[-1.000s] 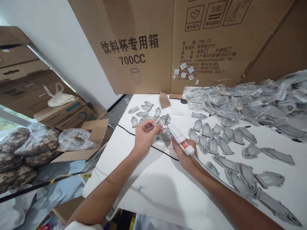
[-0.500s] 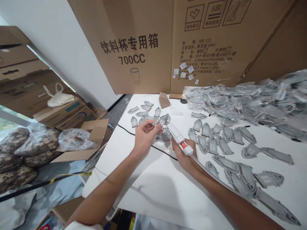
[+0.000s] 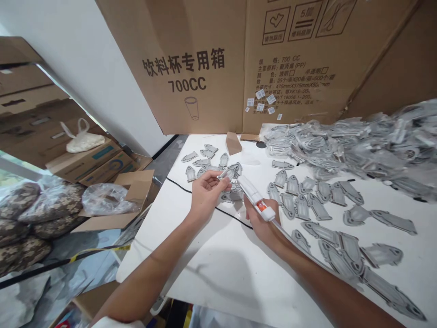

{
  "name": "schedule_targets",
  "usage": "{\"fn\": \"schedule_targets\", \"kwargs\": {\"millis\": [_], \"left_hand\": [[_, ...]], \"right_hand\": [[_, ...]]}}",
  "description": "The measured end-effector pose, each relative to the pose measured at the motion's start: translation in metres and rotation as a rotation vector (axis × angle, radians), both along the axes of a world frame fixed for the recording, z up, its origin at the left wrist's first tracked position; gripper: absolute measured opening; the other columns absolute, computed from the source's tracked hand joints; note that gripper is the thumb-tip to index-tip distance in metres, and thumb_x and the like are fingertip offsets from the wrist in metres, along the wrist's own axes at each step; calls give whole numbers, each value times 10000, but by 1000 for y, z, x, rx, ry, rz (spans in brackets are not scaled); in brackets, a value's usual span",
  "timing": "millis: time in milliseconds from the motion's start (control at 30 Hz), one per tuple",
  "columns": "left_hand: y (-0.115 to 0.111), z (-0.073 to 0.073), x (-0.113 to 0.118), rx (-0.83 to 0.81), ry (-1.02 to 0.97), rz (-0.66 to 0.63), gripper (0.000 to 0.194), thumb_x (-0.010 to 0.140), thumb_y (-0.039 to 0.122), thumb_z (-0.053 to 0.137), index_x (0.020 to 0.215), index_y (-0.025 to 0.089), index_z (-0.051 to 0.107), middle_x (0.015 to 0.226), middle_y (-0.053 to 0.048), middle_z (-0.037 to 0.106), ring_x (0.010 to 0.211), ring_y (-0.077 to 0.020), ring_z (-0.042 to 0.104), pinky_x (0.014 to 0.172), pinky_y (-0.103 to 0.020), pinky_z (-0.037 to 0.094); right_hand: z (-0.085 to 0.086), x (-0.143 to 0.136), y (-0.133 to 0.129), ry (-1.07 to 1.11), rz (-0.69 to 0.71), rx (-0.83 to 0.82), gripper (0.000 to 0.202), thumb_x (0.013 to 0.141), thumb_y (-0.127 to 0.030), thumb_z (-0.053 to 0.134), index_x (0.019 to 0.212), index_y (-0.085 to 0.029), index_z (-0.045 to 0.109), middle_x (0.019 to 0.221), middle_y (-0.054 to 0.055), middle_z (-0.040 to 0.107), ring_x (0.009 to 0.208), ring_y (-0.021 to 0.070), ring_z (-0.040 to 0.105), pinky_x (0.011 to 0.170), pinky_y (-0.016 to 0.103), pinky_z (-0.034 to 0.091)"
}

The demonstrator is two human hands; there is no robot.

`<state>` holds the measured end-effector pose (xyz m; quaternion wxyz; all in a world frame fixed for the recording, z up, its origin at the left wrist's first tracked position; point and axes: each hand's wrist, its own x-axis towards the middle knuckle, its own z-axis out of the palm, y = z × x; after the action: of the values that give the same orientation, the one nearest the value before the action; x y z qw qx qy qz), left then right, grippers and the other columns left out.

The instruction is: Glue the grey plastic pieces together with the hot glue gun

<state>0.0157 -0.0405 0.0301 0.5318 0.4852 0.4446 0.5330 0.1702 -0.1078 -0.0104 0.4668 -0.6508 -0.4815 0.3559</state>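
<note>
A small grey boat-shaped cutout (image 3: 226,173) sits pinched at the tips of the left hand (image 3: 206,193), fingers (image 3: 218,182) closed on its near end, raised just off the worktop (image 3: 221,269). It looks flat and thin, with a pointed end and printed detail like the others lying about. The right hand (image 3: 261,218) is wrapped shut around a white glue-stick-like tube (image 3: 256,198) with a red label, its tip angled toward the cutout, just beside the left fingertips. The step looks like applying adhesive to the held piece; that calls for bringing the tip onto its face steadily. Beyond the fingers lie more cutouts (image 3: 300,200), a bagged heap (image 3: 358,146) and a cardboard box (image 3: 211,64).
</note>
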Motion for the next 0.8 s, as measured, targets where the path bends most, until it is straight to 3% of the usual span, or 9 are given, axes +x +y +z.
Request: {"fn": "schedule_targets", "kwargs": {"millis": [633, 800], "left_hand": [[-5, -1, 2, 124, 110, 53, 276, 791, 399, 856, 922, 185, 742, 801, -36, 742, 722, -191, 739, 752, -335, 633], [-5, -2, 2, 135, 120, 54, 250, 811, 383, 842, 934, 188, 745, 803, -35, 743, 736, -192, 741, 761, -330, 624]], "right_hand": [[2, 2, -1, 44, 16, -14, 583, 869, -631, 648, 493, -214, 487, 416, -13, 452, 434, 149, 447, 472, 289, 334], [1, 3, -1, 33, 26, 10, 548, 896, -603, 633, 535, -201, 539, 481, 8, 547, 492, 164, 513, 519, 292, 377]]}}
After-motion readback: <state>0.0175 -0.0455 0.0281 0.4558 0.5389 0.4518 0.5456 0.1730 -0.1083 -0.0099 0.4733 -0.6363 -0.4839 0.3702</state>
